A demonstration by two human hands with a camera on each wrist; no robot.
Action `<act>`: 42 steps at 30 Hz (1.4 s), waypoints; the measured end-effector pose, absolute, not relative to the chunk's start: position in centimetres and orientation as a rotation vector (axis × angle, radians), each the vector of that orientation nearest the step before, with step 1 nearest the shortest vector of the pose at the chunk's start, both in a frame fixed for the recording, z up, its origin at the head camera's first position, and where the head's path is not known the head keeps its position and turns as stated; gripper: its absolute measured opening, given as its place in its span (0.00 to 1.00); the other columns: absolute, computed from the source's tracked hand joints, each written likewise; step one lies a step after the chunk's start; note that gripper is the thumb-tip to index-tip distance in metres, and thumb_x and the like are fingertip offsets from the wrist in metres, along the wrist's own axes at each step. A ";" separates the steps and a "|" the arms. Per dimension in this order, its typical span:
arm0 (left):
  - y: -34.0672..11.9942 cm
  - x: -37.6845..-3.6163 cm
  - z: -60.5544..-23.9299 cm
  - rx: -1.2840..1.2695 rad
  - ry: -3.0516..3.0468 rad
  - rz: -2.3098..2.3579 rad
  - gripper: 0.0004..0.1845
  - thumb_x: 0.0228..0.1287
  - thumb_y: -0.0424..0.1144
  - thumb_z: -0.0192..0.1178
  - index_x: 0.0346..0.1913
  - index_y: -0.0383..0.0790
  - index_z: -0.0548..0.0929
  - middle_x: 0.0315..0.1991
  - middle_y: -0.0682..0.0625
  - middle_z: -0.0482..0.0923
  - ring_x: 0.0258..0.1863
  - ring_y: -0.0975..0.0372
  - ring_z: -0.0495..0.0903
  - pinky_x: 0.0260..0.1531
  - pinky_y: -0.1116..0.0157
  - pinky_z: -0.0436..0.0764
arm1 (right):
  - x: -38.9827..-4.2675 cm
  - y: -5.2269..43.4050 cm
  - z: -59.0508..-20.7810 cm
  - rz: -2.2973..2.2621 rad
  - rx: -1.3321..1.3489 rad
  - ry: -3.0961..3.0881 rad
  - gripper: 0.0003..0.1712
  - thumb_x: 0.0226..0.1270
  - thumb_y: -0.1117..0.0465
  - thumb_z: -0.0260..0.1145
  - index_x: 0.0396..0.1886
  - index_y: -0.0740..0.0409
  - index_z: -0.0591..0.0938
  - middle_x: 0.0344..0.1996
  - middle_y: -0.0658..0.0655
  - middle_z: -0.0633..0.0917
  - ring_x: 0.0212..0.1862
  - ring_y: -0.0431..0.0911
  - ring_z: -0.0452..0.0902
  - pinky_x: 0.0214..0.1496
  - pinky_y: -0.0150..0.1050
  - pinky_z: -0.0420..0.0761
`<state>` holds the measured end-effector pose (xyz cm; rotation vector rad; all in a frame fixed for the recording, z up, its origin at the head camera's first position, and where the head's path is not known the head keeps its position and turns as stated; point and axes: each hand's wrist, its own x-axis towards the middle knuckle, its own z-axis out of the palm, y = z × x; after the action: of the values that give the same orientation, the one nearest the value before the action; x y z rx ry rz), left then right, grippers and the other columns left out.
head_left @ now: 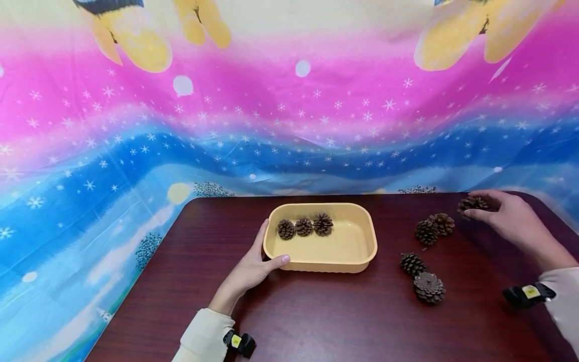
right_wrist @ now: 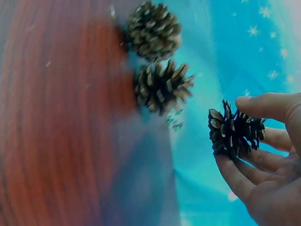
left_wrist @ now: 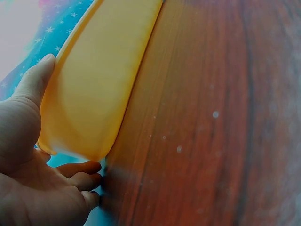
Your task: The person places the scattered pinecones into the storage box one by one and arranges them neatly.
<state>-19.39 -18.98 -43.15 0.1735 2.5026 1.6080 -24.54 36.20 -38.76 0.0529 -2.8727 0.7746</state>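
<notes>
Dark reddish wooden table against a pink-and-blue snowflake-print backdrop with yellow cartoon shapes along the top. Yellow plastic tray sits mid-table, long side facing the person; three pine cones in the tray lie in a row along its far-left inner wall, touching each other.

Left hand rests against the tray's near-left corner — thumb along the front wall, fingers spread loosely around the left end. In the left wrist view the thumb lies flat on the tray's side and the other fingers bend under the corner; touching, not clamped.

Right hand is at the far right of the table, fingers and thumb curled round a pine cone — pinched between thumb and fingertips, seen clearly from the right wrist. Just left of it, two cones as a pair touch each other. Nearer the person, two more cones lie close together. Small black wrist devices with yellow tags on both cuffs.
</notes>
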 end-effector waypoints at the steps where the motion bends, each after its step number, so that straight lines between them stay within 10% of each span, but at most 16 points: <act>1: -19.0 -19.4 -43.2 0.176 2.502 1.608 0.59 0.66 0.47 0.73 0.86 0.62 0.40 0.86 0.45 0.45 0.85 0.48 0.46 0.81 0.40 0.49 | -24.5 36.0 -38.5 0.768 0.058 -2.872 0.35 0.77 0.47 0.66 0.70 0.69 0.73 0.61 0.84 0.74 0.53 0.76 0.75 0.44 0.62 0.74; 28: -19.0 -19.4 -43.1 0.157 2.519 1.584 0.59 0.66 0.49 0.73 0.86 0.63 0.40 0.86 0.46 0.45 0.84 0.47 0.48 0.80 0.39 0.50 | -23.5 29.5 -34.0 0.847 0.250 -2.806 0.39 0.74 0.46 0.69 0.75 0.63 0.71 0.74 0.78 0.68 0.70 0.80 0.61 0.63 0.78 0.62; 42: -19.0 -19.6 -43.4 0.204 2.507 1.607 0.59 0.67 0.47 0.73 0.87 0.59 0.39 0.87 0.45 0.44 0.85 0.48 0.45 0.81 0.40 0.48 | -23.0 25.4 -33.3 0.893 0.288 -2.778 0.34 0.73 0.51 0.71 0.71 0.61 0.73 0.66 0.75 0.76 0.42 0.61 0.82 0.43 0.57 0.78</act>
<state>-19.58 -19.05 -43.39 0.2037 2.5071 1.6071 -23.00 25.45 -33.30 0.2878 -2.7775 0.8927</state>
